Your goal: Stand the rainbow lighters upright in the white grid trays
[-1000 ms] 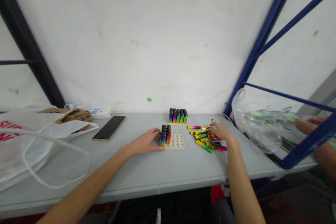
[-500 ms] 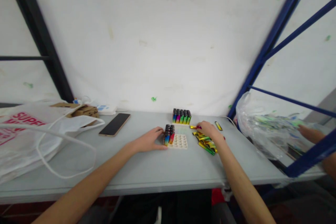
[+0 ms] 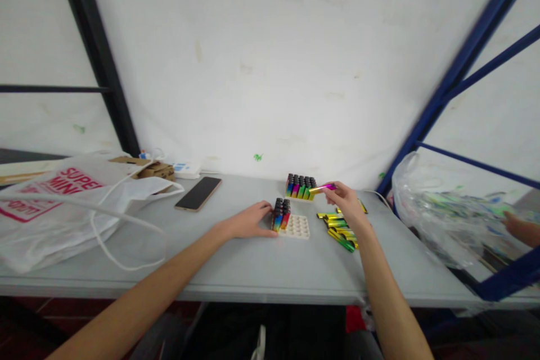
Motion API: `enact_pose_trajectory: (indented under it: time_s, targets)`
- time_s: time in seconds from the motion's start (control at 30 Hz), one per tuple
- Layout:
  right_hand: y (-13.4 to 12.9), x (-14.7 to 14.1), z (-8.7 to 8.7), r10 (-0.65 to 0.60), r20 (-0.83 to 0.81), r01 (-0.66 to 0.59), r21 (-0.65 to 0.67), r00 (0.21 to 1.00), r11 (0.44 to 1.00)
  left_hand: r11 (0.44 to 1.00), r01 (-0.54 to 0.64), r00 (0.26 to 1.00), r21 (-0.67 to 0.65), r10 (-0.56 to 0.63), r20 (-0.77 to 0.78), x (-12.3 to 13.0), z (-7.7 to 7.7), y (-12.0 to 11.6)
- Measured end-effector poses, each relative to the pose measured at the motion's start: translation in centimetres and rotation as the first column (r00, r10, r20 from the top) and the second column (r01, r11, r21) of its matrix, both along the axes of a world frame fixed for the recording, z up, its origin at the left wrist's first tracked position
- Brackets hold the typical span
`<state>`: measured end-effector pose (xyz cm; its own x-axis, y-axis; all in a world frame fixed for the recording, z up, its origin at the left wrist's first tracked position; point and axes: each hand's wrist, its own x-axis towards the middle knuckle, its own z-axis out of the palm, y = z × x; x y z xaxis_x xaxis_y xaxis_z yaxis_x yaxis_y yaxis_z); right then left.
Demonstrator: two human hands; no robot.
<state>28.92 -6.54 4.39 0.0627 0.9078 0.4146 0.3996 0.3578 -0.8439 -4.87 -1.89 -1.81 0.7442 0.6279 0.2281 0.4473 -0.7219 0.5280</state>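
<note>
Wkshop, apparently: grey wkbench (image 3: 253, 273), blue metal frame (image 3: 446, 90), scuffed wht wall (image 3: 228, 107), co-worker's hand (image 3: 520, 228).

Magenta-and-gold metallic tube (image 3: 320, 189), yellow-and-green tubes (image 3: 340, 240), black-topped rainbow cylinders (image 3: 277, 220), cream tray (image 3: 300, 228), grey table (image 3: 236, 270), red-lettered white bag (image 3: 67, 230)

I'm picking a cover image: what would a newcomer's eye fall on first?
Probably the purple-and-gold piece in the right hand, right of centre. Next, the upright black-topped pieces at the left of the white tray, beside the left hand. Far left, red lettering marks the white bag.
</note>
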Motion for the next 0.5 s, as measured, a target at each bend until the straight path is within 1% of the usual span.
enact_pose_trajectory:
  time_s: [0.07, 0.1, 0.17, 0.23, 0.3, 0.37, 0.43, 0.5]
  targets:
    - [-0.7, -1.7, 0.8, 0.037, -0.234, -0.036, 0.010, 0.972, 0.999, 1.000, 0.008, 1.000, 0.000, -0.008, 0.009, 0.0, 0.0, 0.0]
    - [-0.9, -2.5, 1.1, 0.042, -0.314, -0.040, 0.015, 0.948, 0.999, 1.000, 0.012, 1.000, 0.000, -0.012, 0.016, 0.0, 0.0, -0.1]
    - [-1.3, -3.9, 1.5, 0.043, -0.415, -0.039, 0.019, 0.909, 0.999, 1.000, 0.016, 1.000, 0.003, -0.016, 0.026, -0.1, 0.0, -0.1]
    - [-1.4, -5.0, 1.7, 0.059, -0.471, -0.063, 0.006, 0.880, 0.998, 1.000, 0.014, 1.000, 0.009, -0.014, 0.026, -0.1, -0.1, -0.1]
    - [-1.4, -5.8, 1.6, 0.110, -0.525, -0.143, -0.022, 0.844, 0.989, 1.000, 0.013, 1.000, 0.017, -0.013, 0.018, -0.1, -0.2, 0.0]
    - [-1.4, -6.6, 1.3, 0.177, -0.583, -0.252, -0.049, 0.793, 0.966, 1.000, 0.012, 1.000, 0.020, -0.012, 0.008, -0.1, -0.3, 0.0]
    - [-1.5, -7.4, 1.1, 0.240, -0.623, -0.342, -0.047, 0.745, 0.939, 1.000, 0.011, 1.000, 0.017, -0.011, 0.010, -0.1, -0.4, 0.0]
    - [-1.6, -8.1, 0.7, 0.289, -0.620, -0.397, -0.039, 0.729, 0.917, 1.000, 0.008, 1.000, 0.016, -0.008, 0.015, -0.1, -0.4, 0.0]
